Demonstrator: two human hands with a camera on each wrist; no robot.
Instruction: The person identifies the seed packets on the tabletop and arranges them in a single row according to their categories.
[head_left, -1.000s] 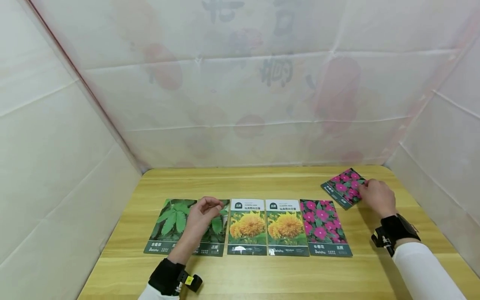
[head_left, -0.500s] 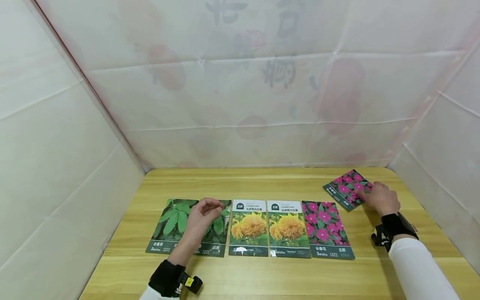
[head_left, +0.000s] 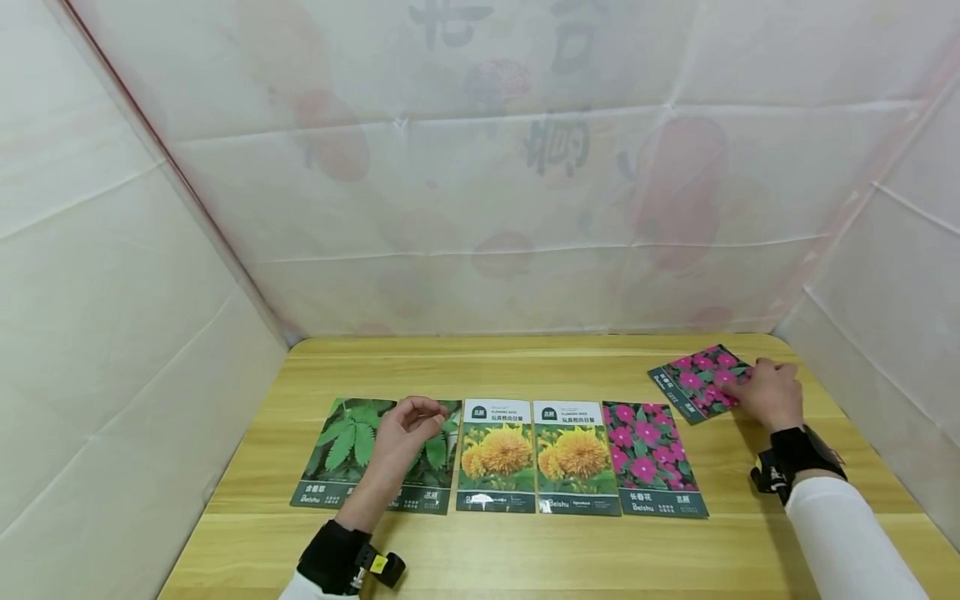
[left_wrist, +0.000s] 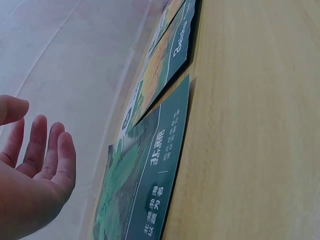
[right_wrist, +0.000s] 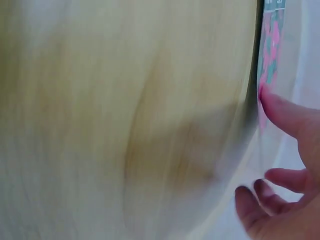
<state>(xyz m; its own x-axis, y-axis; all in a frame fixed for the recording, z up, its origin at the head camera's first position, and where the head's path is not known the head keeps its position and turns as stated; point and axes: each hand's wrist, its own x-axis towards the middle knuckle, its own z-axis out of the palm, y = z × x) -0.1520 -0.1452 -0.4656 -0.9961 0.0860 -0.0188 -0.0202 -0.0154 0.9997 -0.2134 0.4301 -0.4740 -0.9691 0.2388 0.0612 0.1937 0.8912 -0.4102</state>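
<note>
At the table's right rear, my right hand (head_left: 772,394) holds a pink-flowered seed packet (head_left: 701,382) by its right side, thumb on the printed face. The packet lies at a slant to the others. Seen from the right wrist, the thumb (right_wrist: 285,112) presses the packet (right_wrist: 271,47) near its edge, and the other fingers curl beyond it. My left hand (head_left: 401,437), loosely curled and holding nothing, hovers over two green-leaf seed packets (head_left: 337,450), partly hiding them. In the left wrist view the left hand (left_wrist: 37,175) is apart from the leaf packet (left_wrist: 145,185).
Two yellow-flower packets (head_left: 497,458) and a second pink-flower packet (head_left: 654,458) continue the row to the right of the leaf packets. The wooden table (head_left: 525,554) is bounded by white sheet walls (head_left: 450,192) at the back and both sides.
My right hand has shifted slightly right, and the slanted pink packet has moved and turned a little with it. The left hand and the row of packets stay in place.
</note>
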